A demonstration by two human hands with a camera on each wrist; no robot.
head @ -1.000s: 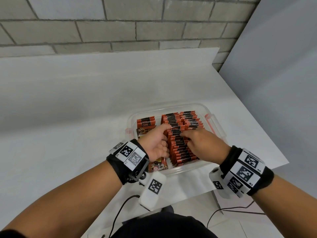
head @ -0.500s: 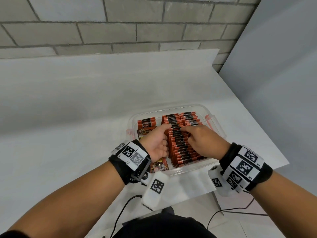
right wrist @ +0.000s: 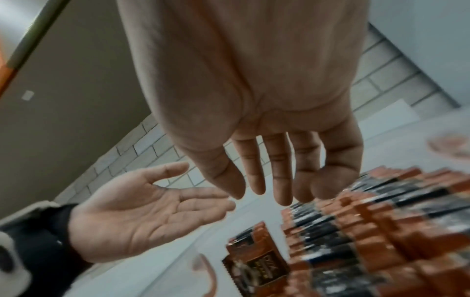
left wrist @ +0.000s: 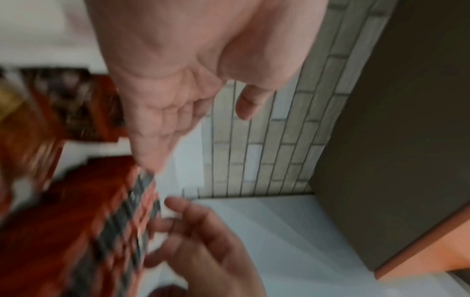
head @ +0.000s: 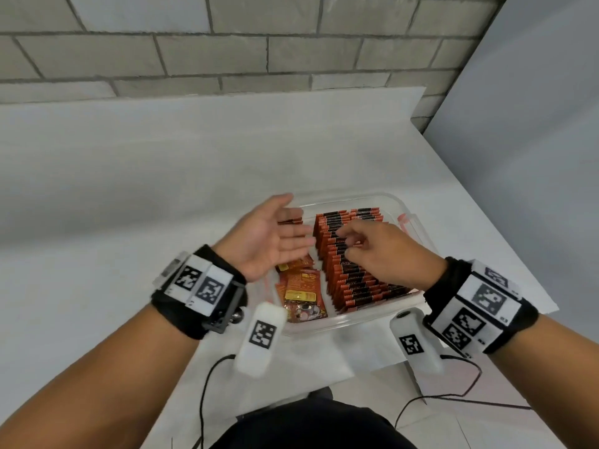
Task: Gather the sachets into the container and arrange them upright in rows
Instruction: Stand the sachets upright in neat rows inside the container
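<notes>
Both hands have come off the packed rows. The left hand (head: 272,236) is lifted above the left side of the container (head: 393,200), palm turned up and fingers straight, released and empty. The right hand (head: 385,251) hovers over the standing rows of sachets (head: 353,273) with fingers loosely bent; it holds nothing, as the right wrist view confirms, where the fingers (right wrist: 279,180) hang clear above the sachet tops.

Compared with half a second ago, when the left hand was clenched against the left face of the middle row and the right hand pressed down on the row tops, the contact has ended and both hands have risen. The rows themselves have kept their position and stand upright in the middle and right of the container.

With the left hand raised, the left compartment is exposed. A short upright group of sachets (head: 291,221) stands at its far end. Nearer, several loose sachets (head: 303,288) lie flat or tilted on the container floor. No sachets show on the table (head: 129,189).

Assessment: gathering appears complete; arranging is not. The pressing of the full rows looks finished, and the remaining work is likely to stand the flat sachets upright in the left row.
</notes>
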